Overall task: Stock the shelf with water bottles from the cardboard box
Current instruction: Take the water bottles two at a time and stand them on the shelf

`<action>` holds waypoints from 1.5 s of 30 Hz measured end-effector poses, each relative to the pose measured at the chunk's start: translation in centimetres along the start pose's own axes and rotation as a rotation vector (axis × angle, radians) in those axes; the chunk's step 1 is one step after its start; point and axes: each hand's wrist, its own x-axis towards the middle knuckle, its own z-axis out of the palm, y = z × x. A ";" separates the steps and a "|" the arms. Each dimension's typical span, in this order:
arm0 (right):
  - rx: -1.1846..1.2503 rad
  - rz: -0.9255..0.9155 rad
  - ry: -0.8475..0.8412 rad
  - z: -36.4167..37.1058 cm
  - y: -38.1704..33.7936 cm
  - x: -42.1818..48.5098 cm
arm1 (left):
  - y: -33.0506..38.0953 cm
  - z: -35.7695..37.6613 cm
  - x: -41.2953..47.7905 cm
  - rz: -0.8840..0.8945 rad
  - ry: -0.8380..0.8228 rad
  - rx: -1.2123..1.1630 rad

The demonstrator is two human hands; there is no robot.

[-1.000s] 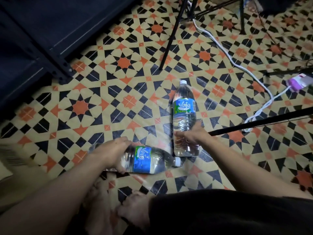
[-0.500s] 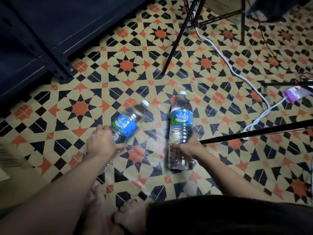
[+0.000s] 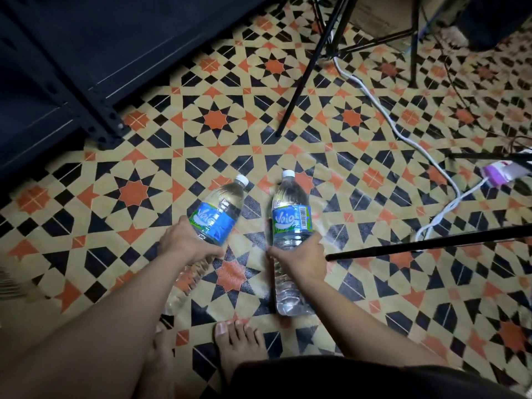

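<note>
Tiled floor (image 3: 134, 194); my left hand (image 3: 187, 243) curls fingers round left bottle (image 3: 218, 214), right hand (image 3: 302, 259) round right bottle (image 3: 290, 220); neither shelved yet, I'd say.

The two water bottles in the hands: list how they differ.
The left bottle leans with its cap toward the right; the right bottle points straight ahead. The right bottle shows a barcode; the left bottle shows none. Both are clear, white-capped, blue-labelled, gripped by the left hand and right hand.
</note>
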 end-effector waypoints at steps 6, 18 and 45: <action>0.004 0.016 0.041 -0.4 0.3 0.3 | -0.3 0.4 -0.6 -0.002 0.134 -0.108; 0.307 -0.094 0.123 -3.8 -2.2 -3.2 | 1.9 -4.6 -5.8 0.003 0.416 -0.536; 0.822 -1.516 -0.405 -11.6 -33.9 -54.6 | -25.2 -43.4 -45.6 0.200 1.867 -0.913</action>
